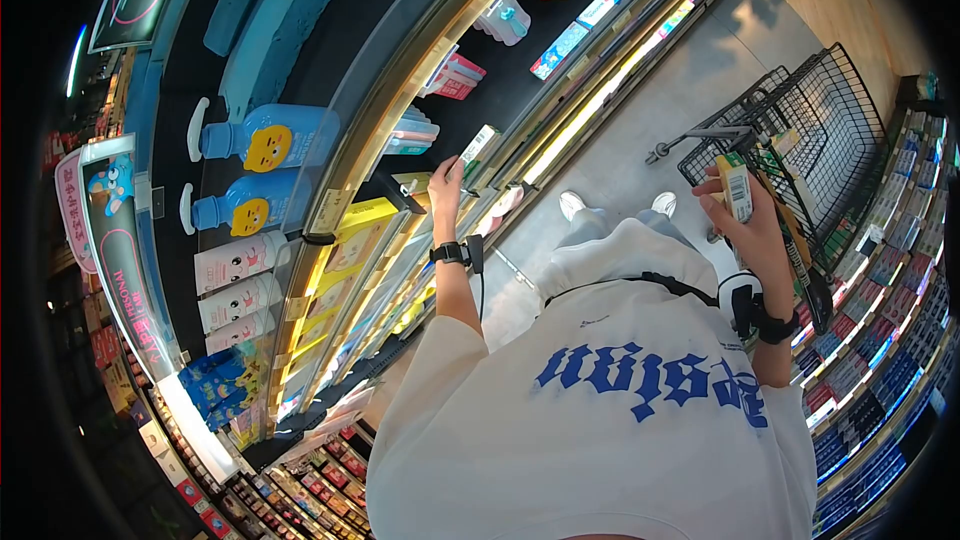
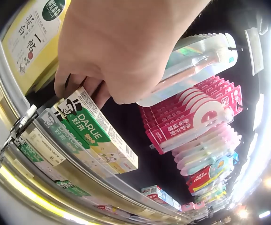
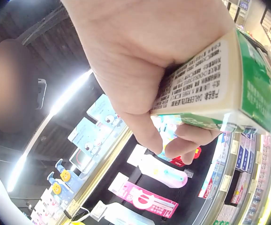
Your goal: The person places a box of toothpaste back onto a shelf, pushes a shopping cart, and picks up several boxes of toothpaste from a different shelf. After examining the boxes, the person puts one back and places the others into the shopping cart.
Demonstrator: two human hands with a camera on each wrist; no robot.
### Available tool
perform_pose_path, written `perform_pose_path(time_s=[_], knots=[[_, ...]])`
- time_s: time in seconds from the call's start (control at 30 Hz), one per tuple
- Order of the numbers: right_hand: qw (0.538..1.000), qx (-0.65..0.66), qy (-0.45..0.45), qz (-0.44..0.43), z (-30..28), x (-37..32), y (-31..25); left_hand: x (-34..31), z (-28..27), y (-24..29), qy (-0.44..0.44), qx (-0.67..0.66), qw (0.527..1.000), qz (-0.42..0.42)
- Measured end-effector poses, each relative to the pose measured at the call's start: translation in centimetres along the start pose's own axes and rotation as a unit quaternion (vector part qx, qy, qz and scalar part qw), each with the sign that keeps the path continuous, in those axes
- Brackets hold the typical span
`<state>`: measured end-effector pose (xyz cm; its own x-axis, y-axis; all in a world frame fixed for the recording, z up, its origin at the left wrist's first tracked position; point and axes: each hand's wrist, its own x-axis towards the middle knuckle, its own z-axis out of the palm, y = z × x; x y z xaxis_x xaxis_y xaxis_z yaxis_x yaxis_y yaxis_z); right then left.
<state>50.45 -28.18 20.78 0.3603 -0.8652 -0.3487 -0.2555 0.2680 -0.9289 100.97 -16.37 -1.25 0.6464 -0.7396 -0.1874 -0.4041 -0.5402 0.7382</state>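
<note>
Head view: right hand (image 1: 760,232) gripped one Darlie box (image 1: 739,194), left hand (image 1: 445,188) pinched another carton (image 1: 482,143); picking seemed underway and called for lifting clear.

Head view: from above, facing down over white shirt (image 1: 600,430) at 6 o'clock; wide, takes in shelving (image 1: 515,90) from 8 to 12 o'clock, cart (image 1: 830,140) near 2.
Left wrist view: very close above left hand (image 2: 116,51), at 12 o'clock; faces along shelf, tilted. Shares Darlie box (image 2: 102,133) with head view.
Right wrist view: very close to right hand (image 3: 149,56), at 12 o'clock; faces shelving, ceiling (image 3: 56,61) at 10. Shares blue pump bottles (image 1: 265,140) with head view.
</note>
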Motion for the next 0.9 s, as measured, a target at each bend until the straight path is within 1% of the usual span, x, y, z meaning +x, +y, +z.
perform_pose_path(time_s=[0.07,0.17,0.27,0.47,0.9], knots=[[1.000,0.002,-0.001,-0.002,0.0,0.0,0.0,0.1,-0.2,-0.2,-0.007,0.031,0.999,0.020],[1.000,0.000,0.001,0.001,0.0,0.0,0.0,0.0,-0.3,-0.4,-0.009,0.019,1.000,0.022],[1.000,-0.003,0.001,0.000,0.0,0.1,-0.1,0.0,-0.4,-0.5,-0.016,0.019,1.000,0.007],[1.000,-0.002,-0.003,-0.002,-0.1,0.1,0.0,0.1,-0.5,-0.6,-0.011,0.016,1.000,0.019],[1.000,0.001,-0.001,0.001,0.0,0.3,-0.1,-0.4,-0.7,0.4,-0.017,0.011,1.000,0.012]])
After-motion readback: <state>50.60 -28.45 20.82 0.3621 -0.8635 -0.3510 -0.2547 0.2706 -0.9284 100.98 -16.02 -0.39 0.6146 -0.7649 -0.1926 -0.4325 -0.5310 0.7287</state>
